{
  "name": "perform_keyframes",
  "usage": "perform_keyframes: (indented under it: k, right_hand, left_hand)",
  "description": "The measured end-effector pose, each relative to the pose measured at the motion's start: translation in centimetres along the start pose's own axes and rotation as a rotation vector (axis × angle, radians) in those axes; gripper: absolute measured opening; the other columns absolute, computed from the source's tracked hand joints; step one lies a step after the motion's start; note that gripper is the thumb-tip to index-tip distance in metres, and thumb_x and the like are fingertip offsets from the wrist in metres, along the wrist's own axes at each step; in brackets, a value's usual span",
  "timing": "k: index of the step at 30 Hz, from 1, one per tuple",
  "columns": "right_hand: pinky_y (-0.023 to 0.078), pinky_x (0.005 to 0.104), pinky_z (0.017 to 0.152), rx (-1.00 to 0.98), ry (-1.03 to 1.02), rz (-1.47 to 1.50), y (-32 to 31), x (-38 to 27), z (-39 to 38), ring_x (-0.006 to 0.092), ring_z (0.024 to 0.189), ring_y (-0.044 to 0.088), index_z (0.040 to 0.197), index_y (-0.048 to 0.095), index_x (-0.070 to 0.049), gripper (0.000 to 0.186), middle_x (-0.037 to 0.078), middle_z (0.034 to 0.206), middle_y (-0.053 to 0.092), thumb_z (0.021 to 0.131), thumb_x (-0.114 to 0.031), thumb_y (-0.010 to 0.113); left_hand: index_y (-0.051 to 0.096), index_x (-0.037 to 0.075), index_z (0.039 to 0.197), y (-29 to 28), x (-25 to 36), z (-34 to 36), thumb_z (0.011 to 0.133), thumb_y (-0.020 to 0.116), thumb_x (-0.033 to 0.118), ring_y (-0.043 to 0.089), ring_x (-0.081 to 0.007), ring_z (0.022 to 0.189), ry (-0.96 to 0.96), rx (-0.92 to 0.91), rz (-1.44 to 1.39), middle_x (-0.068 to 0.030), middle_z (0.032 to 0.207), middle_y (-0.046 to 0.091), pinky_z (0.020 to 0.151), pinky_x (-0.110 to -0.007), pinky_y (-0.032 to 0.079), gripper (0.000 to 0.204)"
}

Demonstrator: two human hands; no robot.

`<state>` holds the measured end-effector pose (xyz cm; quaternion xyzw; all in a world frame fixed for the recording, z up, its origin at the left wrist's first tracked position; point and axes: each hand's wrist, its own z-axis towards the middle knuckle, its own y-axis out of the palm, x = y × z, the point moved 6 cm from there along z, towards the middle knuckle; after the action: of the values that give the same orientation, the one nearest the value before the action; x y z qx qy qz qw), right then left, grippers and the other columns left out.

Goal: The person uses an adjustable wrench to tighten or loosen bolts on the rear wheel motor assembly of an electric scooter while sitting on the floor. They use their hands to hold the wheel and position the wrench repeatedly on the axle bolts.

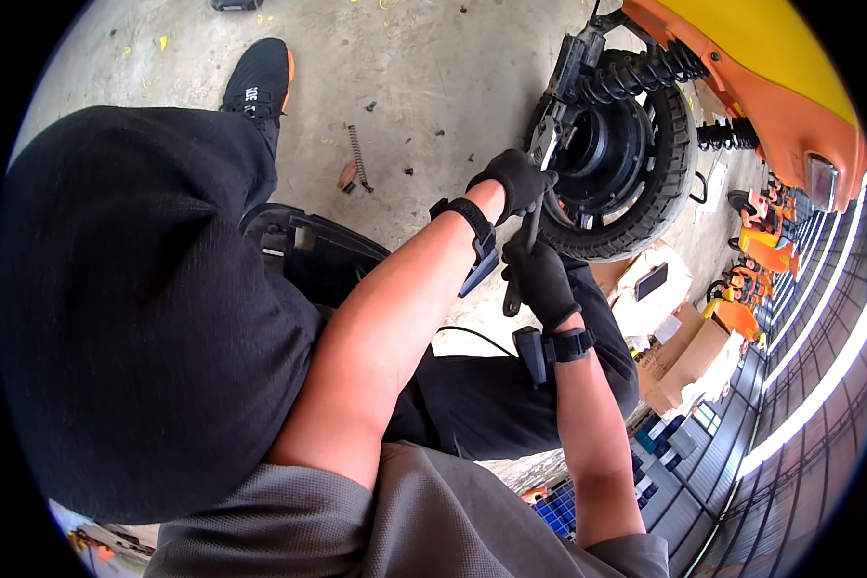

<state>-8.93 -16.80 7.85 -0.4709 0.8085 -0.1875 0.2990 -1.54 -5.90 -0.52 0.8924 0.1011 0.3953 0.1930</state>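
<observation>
My left hand (515, 183), in a black glove, is closed around a wrench (546, 140) near its silver head. The head meets the axle area of a black scooter wheel (660, 169) beside the swingarm (570, 72). Nearer to me, my right hand (541, 279), also gloved in black, grips the tool's grey handle, and a handle end sticks out below that fist. My fingers hide part of the tool, and I cannot tell exactly what its jaws sit on. Two coil-spring shock absorbers (645, 75) join the wheel to the yellow and orange bodywork (742, 87).
A loose coil spring (357, 154) and several small bolts (409, 171) lie on the concrete floor. Close to my legs is a black plastic panel (342, 246). A phone (651, 280) rests on cardboard beside an open box (689, 361). Several orange scooters (766, 252) stand farther right.
</observation>
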Motion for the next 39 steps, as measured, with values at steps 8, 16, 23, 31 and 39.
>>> perform_keyframes:
  k: [8,16,23,31,39]
  right_hand:
    - [0.052,0.0426,0.063,-0.162,-0.382,-0.794,6.6,3.9,8.5,0.0346,0.071,0.066,0.093,0.064,-0.011,0.016,0.019,0.08,0.067,0.085,-0.021,0.054]
    - [0.053,0.0374,0.064,-0.061,-0.205,-0.342,11.7,10.1,21.4,0.023,0.071,0.068,0.102,0.067,-0.01,0.03,0.01,0.08,0.07,0.084,-0.034,0.062]
    - [0.053,0.039,0.072,-0.078,-0.178,-0.275,13.8,10.6,14.3,0.0302,0.086,0.067,0.096,0.069,-0.007,0.035,0.017,0.092,0.069,0.083,-0.039,0.062]
    - [0.049,0.0303,0.042,-0.339,-0.198,-0.324,8.8,-1.1,4.2,0.0195,0.046,0.063,0.084,0.068,-0.006,0.027,0.011,0.065,0.067,0.092,-0.025,0.049]
    - [0.046,0.0279,0.055,-0.155,-0.188,-0.057,0.1,-3.1,-0.8,0.0151,0.062,0.059,0.086,0.062,0.002,0.029,0.007,0.071,0.062,0.086,-0.027,0.06]
  left_hand:
    - [0.062,0.002,0.11,-2.7,-0.9,-1.4,0.079,0.065,0.036,0.059,-0.0374,0.107,-0.036,0.262,0.421,-0.0229,0.11,0.063,0.091,-0.043,0.047,0.046]
    - [0.054,0.0,0.122,-5.4,-3.8,-0.3,0.079,0.062,0.039,0.056,-0.0364,0.113,-0.055,0.325,0.517,-0.023,0.118,0.06,0.096,-0.04,0.044,0.058]
    - [0.058,0.003,0.119,-3.7,-3.1,0.4,0.076,0.066,0.034,0.059,-0.0353,0.108,0.013,0.253,0.595,-0.0222,0.112,0.063,0.091,-0.04,0.046,0.053]
    - [0.067,0.0,0.078,-7.0,-4.2,0.8,0.083,0.066,0.027,0.058,-0.0184,0.051,-0.104,0.208,0.357,-0.0084,0.062,0.062,0.052,-0.035,0.046,0.028]
    - [0.065,-0.001,0.078,-2.9,1.1,-2.2,0.084,0.071,0.027,0.056,-0.0149,0.044,-0.03,-0.054,-0.142,-0.01,0.062,0.063,0.041,-0.027,0.046,0.029]
